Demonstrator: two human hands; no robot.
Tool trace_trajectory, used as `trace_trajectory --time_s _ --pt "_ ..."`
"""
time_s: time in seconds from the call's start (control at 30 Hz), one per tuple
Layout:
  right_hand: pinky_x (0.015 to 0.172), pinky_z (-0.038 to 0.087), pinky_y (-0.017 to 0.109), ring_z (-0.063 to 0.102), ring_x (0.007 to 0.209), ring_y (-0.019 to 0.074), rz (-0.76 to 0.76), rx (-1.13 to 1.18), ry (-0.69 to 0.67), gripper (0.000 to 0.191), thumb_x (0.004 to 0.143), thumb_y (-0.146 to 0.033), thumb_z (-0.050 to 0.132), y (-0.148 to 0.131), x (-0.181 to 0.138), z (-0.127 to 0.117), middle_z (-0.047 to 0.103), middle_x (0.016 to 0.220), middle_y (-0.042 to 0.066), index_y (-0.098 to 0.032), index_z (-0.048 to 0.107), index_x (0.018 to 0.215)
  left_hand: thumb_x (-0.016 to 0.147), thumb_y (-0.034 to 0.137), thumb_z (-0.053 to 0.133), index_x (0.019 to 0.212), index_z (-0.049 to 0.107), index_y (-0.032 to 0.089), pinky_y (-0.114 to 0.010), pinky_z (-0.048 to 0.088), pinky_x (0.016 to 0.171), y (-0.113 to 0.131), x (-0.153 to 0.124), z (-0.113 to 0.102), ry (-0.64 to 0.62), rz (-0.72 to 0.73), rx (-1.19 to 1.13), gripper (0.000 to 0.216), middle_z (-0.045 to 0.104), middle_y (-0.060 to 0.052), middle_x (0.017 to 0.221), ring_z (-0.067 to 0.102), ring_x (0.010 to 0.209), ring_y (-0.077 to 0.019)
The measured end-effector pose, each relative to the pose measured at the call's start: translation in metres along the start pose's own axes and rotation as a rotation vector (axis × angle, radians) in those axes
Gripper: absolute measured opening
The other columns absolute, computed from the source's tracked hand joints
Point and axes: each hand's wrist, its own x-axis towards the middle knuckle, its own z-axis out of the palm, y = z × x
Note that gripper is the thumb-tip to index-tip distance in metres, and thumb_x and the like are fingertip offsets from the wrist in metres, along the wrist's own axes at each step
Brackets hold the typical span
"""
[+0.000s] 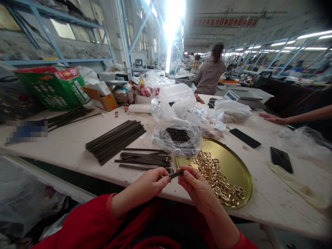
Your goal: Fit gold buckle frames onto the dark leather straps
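Note:
Near the table's front edge, a dark brown strap [175, 174] stretches between my two hands. My left hand [155, 180] pinches it on one side, and my right hand [194, 183] closes around its other end, where something small and dark shows at the fingertips. Just beyond my left hand lie several straps with gold buckles [145, 158]. Farther back is a neat stack of plain dark straps [115, 140]. Right of my right hand, a gold round tray [242, 173] bears a heap of gold metal buckles [218, 178]. An open plastic bag [158, 138] holds small dark pieces [178, 134].
A dark phone [245, 137] and another dark flat device [281, 159] lie on the right. Another person's hand [273, 118] rests on the table's far right. A scale [246, 97], a green bag [52, 88] and a small carton [101, 97] stand at the back.

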Motion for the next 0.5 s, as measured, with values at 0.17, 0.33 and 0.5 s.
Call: trace_trajectory --time_s 0.17,0.33,0.5 --pt "0.065 0.044 0.025 0.055 0.063 0.0110 -0.129 -0.342 -0.043 0.030 0.068 -0.035 0.070 -0.0016 -0.0068 -0.0026 0.063 0.066 -0.001 -0.021 0.067 0.094 0.079 0.033 0.041 0.071 0.049 0.017 -0.020 0.029 0.045 0.0025 -0.0014 -0.0020 -0.051 -0.051 0.031 0.020 0.042 0.006 0.051 0.039 0.048 -0.0090" --pt "0.054 0.040 0.024 0.050 0.050 0.0089 -0.193 -0.448 -0.076 0.029 0.075 -0.044 0.060 0.0014 -0.0056 -0.0035 0.056 0.056 -0.003 -0.019 0.065 0.088 0.078 0.033 0.042 0.070 0.050 0.017 -0.019 0.028 0.044 0.0044 -0.0054 -0.0015 -0.052 -0.060 0.023 0.019 0.041 0.007 0.050 0.039 0.048 -0.0089" --pt "0.060 0.045 0.025 0.054 0.059 0.0109 -0.151 -0.289 -0.019 0.030 0.069 -0.034 0.070 0.0061 -0.0022 -0.0052 0.061 0.064 -0.002 -0.021 0.064 0.095 0.078 0.035 0.042 0.073 0.051 0.016 -0.018 0.027 0.043 -0.0013 -0.0041 -0.0006 -0.033 -0.081 -0.062 0.021 0.040 0.007 0.050 0.037 0.046 -0.0082"
